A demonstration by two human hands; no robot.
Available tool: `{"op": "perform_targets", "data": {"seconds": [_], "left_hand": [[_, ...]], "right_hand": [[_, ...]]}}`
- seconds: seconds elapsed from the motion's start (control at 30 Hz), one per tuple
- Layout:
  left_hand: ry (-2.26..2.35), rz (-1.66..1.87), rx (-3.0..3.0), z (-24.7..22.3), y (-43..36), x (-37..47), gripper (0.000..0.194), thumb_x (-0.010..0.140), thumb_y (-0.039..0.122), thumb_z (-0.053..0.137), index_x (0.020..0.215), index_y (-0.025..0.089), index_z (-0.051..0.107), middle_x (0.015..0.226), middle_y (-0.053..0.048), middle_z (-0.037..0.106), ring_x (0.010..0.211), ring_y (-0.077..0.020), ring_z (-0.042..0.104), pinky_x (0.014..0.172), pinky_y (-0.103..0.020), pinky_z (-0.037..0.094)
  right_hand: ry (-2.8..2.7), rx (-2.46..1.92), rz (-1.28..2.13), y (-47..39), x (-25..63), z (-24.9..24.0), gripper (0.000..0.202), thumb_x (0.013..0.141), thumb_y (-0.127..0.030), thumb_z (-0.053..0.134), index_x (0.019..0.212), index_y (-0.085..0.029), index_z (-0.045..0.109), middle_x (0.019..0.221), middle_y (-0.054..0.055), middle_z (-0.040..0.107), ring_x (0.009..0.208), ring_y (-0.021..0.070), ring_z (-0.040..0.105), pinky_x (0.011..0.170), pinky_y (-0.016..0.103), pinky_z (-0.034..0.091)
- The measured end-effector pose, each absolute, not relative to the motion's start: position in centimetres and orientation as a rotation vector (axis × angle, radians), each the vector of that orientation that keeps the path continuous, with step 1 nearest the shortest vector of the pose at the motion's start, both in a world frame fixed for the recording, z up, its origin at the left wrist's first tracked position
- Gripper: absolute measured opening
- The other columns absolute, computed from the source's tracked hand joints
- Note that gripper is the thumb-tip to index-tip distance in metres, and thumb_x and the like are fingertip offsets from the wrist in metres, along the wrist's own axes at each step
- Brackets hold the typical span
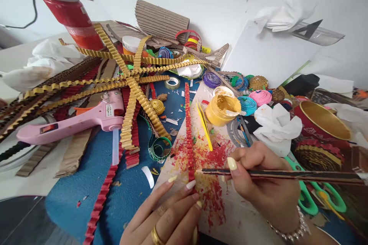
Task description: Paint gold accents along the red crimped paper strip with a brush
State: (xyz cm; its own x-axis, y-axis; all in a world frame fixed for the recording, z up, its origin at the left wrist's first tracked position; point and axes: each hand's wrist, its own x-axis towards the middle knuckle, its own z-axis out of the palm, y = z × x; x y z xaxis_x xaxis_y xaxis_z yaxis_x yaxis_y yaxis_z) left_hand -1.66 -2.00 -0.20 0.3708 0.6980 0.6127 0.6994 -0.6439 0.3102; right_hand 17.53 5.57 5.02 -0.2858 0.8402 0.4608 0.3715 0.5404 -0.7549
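Observation:
A narrow red corrugated strip with small yellow marks lies upright in the view on paint-spattered cardboard. The fingertips of my left hand rest on its near end, fingers spread. My right hand pinches a long dark brush, its tip close to the strip's right edge near my left fingertips. Beyond my right hand stands an open jar of yellow-ochre paint. Yellow tweezers lie between the jar and the strip.
Ochre corrugated strips cross at the left above a pink glue gun. Green-handled scissors are by my right wrist. Coiled paper discs, crumpled tissue and a red bowl crowd the right. Red jars stand back left.

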Motion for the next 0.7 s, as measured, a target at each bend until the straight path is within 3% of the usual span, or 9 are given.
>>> {"op": "perform_targets", "data": {"seconds": [0.13,0.23,0.33,0.43,0.57,0.7], "left_hand": [[-1.350,-1.172,-2.585,-0.45,-2.15,-1.27,0.027,0.089,0.007,0.046,0.106,0.020,0.063,0.104,0.007,0.071,0.103,-0.0081,0.064,0.111,-0.026,0.033],[-1.376,-1.140,-2.493,-0.46,-2.37,-1.03,0.020,0.089,0.020,0.053,0.106,0.022,0.063,0.099,0.003,0.072,0.097,-0.0126,0.067,0.104,-0.029,0.042],[-1.388,-1.092,-2.425,-0.39,-2.38,-0.81,0.026,0.086,0.036,0.056,0.108,0.023,0.062,0.098,-0.001,0.072,0.096,-0.0174,0.068,0.097,-0.032,0.049],[-1.387,-1.082,-2.404,-0.31,-2.26,-0.69,0.028,0.086,0.040,0.055,0.107,0.024,0.063,0.097,-0.002,0.071,0.096,-0.0180,0.068,0.095,-0.032,0.050],[-1.388,-1.078,-2.415,-0.25,-2.31,-0.87,0.023,0.086,0.035,0.057,0.104,0.024,0.064,0.097,-0.001,0.072,0.096,-0.0173,0.068,0.096,-0.031,0.050],[-1.383,-1.150,-2.516,-0.14,-2.55,-1.19,0.020,0.089,0.016,0.050,0.103,0.022,0.064,0.099,0.005,0.072,0.098,-0.0102,0.066,0.106,-0.026,0.039]], "right_hand": [[-1.892,-0.972,0.660,5.51,17.57,4.96,0.026,0.077,-0.007,0.056,0.064,-0.022,0.040,0.055,-0.008,0.048,0.046,0.0070,0.054,0.047,0.020,0.044],[-1.913,-0.960,0.637,5.51,17.59,4.96,0.025,0.077,-0.007,0.056,0.065,-0.022,0.041,0.056,-0.008,0.051,0.047,0.0070,0.055,0.048,0.020,0.045],[-1.933,-0.962,0.632,5.52,17.52,5.03,0.025,0.077,-0.006,0.056,0.065,-0.022,0.041,0.056,-0.008,0.054,0.048,0.0072,0.057,0.050,0.020,0.047],[-1.935,-0.959,0.623,5.51,17.38,5.10,0.025,0.077,-0.006,0.055,0.064,-0.022,0.040,0.055,-0.008,0.052,0.048,0.0067,0.056,0.049,0.019,0.047],[-1.947,-0.925,0.611,5.49,17.20,5.15,0.024,0.075,-0.005,0.054,0.064,-0.021,0.040,0.054,-0.010,0.045,0.046,0.0047,0.054,0.046,0.016,0.045],[-1.951,-0.928,0.601,5.54,17.08,5.27,0.025,0.075,-0.004,0.054,0.064,-0.021,0.040,0.054,-0.009,0.046,0.047,0.0042,0.054,0.047,0.015,0.045]]}}
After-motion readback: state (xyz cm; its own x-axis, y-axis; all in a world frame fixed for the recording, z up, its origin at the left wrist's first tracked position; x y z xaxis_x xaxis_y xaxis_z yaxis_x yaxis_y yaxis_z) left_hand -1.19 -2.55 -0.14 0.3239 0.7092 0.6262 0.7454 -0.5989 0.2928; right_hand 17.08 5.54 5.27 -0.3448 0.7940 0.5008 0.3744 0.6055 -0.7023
